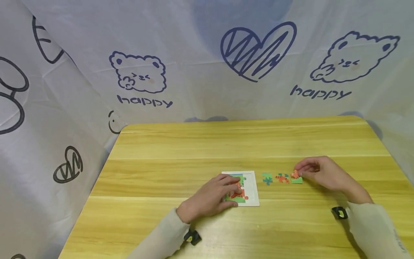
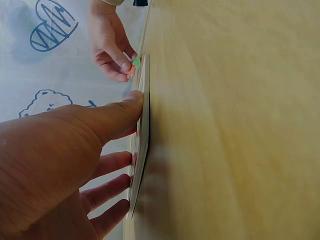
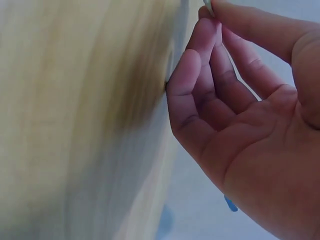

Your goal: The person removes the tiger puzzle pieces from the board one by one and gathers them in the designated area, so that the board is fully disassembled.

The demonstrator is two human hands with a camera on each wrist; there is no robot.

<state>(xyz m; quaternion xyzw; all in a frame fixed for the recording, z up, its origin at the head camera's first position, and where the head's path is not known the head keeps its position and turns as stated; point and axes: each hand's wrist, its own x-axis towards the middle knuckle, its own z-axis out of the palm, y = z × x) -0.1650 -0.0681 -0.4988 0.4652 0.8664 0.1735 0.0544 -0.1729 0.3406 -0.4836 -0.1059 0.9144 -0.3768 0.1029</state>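
Observation:
My left hand [image 1: 210,196] rests on a white puzzle board [image 1: 253,192], its fingers extended over the joined orange and green pieces [image 1: 238,199]. In the left wrist view the thumb [image 2: 131,102] and fingertips touch the board's top face; the hand hides part of the picture. To the right, my right hand [image 1: 328,175] pinches an orange and green puzzle piece [image 1: 295,176] between thumb and fingertips. Only the thin edge of that piece [image 3: 208,7] shows in the right wrist view. Two loose puzzle pieces, one green and teal [image 1: 267,178], one orange striped [image 1: 282,178], lie between board and right hand.
Everything lies on a wood-grain table [image 1: 181,154] with rounded far corners. A pale curtain [image 1: 194,82] printed with bears and hearts hangs behind it and along the left side. Black bands with small cameras [image 1: 193,237] sit at both wrists.

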